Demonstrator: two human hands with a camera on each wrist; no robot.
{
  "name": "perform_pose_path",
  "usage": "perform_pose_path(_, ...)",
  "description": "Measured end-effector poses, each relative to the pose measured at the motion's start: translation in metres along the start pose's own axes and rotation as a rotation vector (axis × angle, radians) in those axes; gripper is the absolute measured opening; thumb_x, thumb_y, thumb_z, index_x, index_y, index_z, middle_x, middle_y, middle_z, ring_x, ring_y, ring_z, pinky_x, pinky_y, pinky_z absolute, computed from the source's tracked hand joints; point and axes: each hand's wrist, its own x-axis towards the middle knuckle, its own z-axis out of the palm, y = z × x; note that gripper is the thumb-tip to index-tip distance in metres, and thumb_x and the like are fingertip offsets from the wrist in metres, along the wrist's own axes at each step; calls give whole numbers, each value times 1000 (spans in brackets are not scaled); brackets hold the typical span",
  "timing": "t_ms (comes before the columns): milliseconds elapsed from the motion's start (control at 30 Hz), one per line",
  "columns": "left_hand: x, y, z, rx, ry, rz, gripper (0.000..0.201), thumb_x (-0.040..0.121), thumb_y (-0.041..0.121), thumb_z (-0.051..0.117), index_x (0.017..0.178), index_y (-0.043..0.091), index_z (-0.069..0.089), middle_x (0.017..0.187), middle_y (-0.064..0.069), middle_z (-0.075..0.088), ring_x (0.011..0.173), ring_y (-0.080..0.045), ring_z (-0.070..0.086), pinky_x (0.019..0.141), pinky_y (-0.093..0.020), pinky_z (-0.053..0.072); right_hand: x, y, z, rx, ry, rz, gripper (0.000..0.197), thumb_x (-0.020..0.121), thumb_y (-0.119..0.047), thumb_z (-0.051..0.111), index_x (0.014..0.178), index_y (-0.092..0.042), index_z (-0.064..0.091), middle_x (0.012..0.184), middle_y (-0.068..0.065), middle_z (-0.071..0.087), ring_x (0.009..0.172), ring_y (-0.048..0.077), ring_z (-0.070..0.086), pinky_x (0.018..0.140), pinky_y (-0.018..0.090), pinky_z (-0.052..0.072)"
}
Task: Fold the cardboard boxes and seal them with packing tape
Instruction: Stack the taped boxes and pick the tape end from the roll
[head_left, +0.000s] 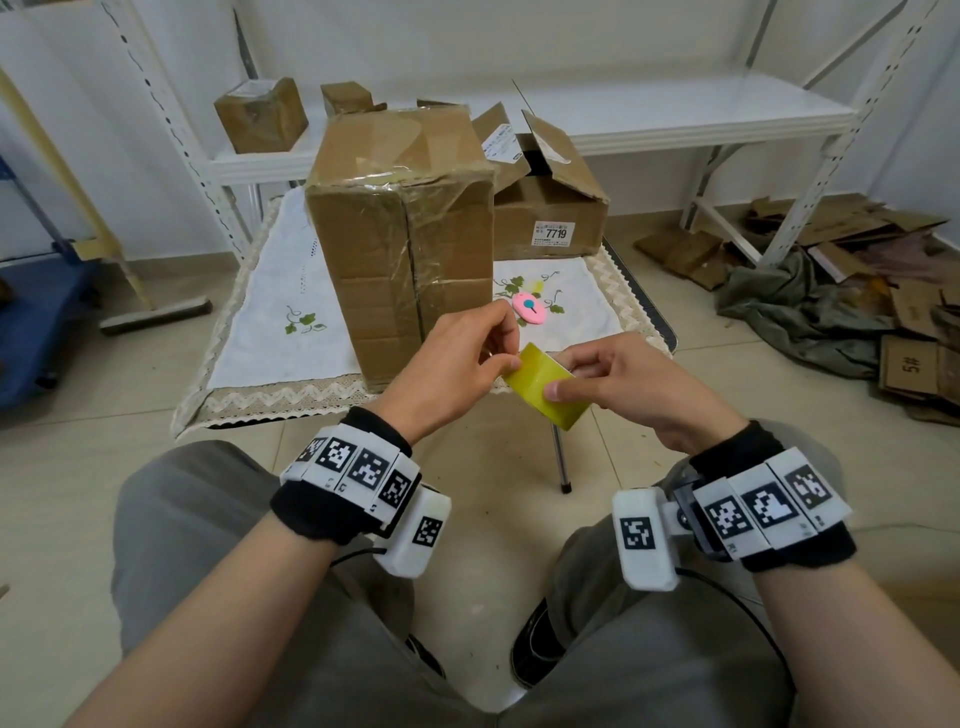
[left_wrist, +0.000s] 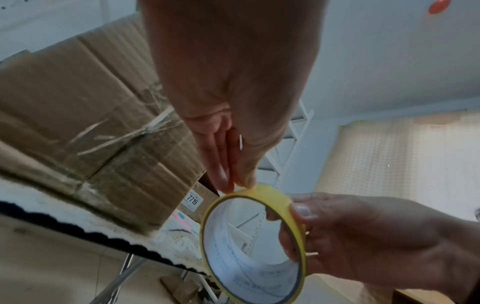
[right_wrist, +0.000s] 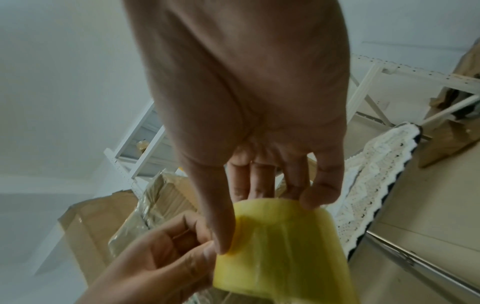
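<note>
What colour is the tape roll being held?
Yellow tape roll, with a white inner core; the left wrist view shows both best.

Seated, both forearms extended forward over the knees, hands meeting at midline. Left hand (head_left: 451, 364) palm down, wrist slightly flexed; thumb and forefinger tips pressed together in a pinch at the edge of the tape roll (head_left: 545, 387), remaining fingers curled under. Right hand (head_left: 631, 387) opposite, gripping the roll: thumb on the outer face, fingers (left_wrist: 287, 242) passed through the core (seen from the left wrist view). Knuckles of the two hands near each other, thumbs almost touching in the right wrist view. Marker-tagged bands over black cuffs on both wrists, each with a white camera housing on the inner side.
</note>
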Motion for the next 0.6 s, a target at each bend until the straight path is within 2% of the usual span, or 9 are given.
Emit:
perform_pose_path(100, 1, 1, -1, 46, -21, 1, 17, 87, 7, 72, 84, 15, 57, 81, 4, 63, 76, -13, 60, 70, -33, 50, 1, -2, 2, -20, 28, 8, 10, 86, -15, 77, 95, -13, 79, 79, 7, 75, 67, 3, 61, 61, 5, 43)
perform_pose_path(200, 0, 2, -2, 35, -19, -13, 17, 87, 7, 72, 84, 14, 57, 81, 4, 63, 75, -12, 59, 67, -27, 49, 1, -4, 1, -14, 36, 39, 9, 86, -13, 77, 95, -15, 79, 72, -1, 72, 60, -3, 58, 55, 6, 40)
perform_pose_path(267, -1, 2, -2, -12, 7, -21, 16, 87, 6, 72, 84, 12, 57, 80, 3, 63, 73, -12, 60, 64, -23, 47, 3, -2, 0, -38, 79, 68, 7, 87, -13, 75, 94, -16, 78, 74, -1, 68, 62, -1, 54, 57, 13, 38)
perform_pose_path(333, -3, 5, -2, -65, 30, -29, 16, 88, 5, 71, 86, 10, 56, 81, 1, 64, 73, -13, 59, 63, -20, 45, 5, 3, -2, -99, 132, 92, 8, 90, -14, 72, 95, -9, 76, 76, 4, 62, 70, 8, 52, 60, 21, 35)
perform_pose_path(400, -3, 10, -3, -88, 25, -24, 15, 90, 6, 69, 89, 10, 55, 84, 1, 63, 73, -11, 58, 62, -15, 42, 3, 7, -3, -80, 145, 100, 12, 91, -13, 71, 98, -4, 74, 73, 5, 60, 68, 8, 51, 59, 20, 36)
perform_pose_path(467, 0, 14, -7, -92, 6, -21, 15, 90, 8, 69, 92, 11, 54, 86, 3, 62, 75, -13, 58, 63, -15, 42, 0, 7, -1, -28, 124, 90, 12, 90, -13, 72, 97, -4, 75, 71, 4, 63, 63, 4, 52, 57, 15, 37)
perform_pose_path(600, 5, 21, -12, -143, -53, -41, 24, 83, 5, 76, 94, 10, 55, 85, 10, 61, 71, -14, 60, 61, -18, 48, 0, 6, 2, -47, 102, 67, 16, 89, -19, 73, 93, -3, 73, 72, 11, 58, 70, 13, 48, 64, 27, 33)
